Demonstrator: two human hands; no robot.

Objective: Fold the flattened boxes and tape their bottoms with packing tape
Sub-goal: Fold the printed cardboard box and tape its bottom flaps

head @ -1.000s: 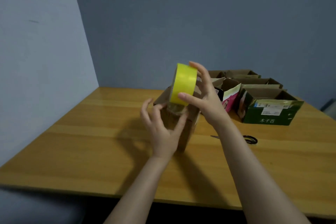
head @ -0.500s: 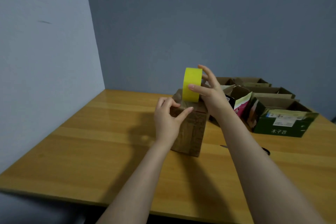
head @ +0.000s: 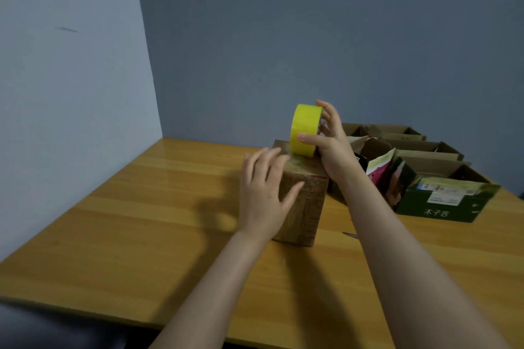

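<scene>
My right grip (head: 331, 147) clamps the tape roll (head: 305, 129) at its rim — likely light, rigid; left grip (head: 263, 195), spread, braces the flimsy box (head: 307, 207) beneath.

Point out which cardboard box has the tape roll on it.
The brown box nearest the person, under the yellow tape roll, touched by the left hand; the other boxes stand open, farther right.

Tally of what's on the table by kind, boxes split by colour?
Yellow tape roll: 1
Brown box being taped: 1
Green box: 1
Pink-printed box: 1
Plain brown boxes behind: at least 2; they overlap, so the exact count is unclear
Total: at least 6
</scene>
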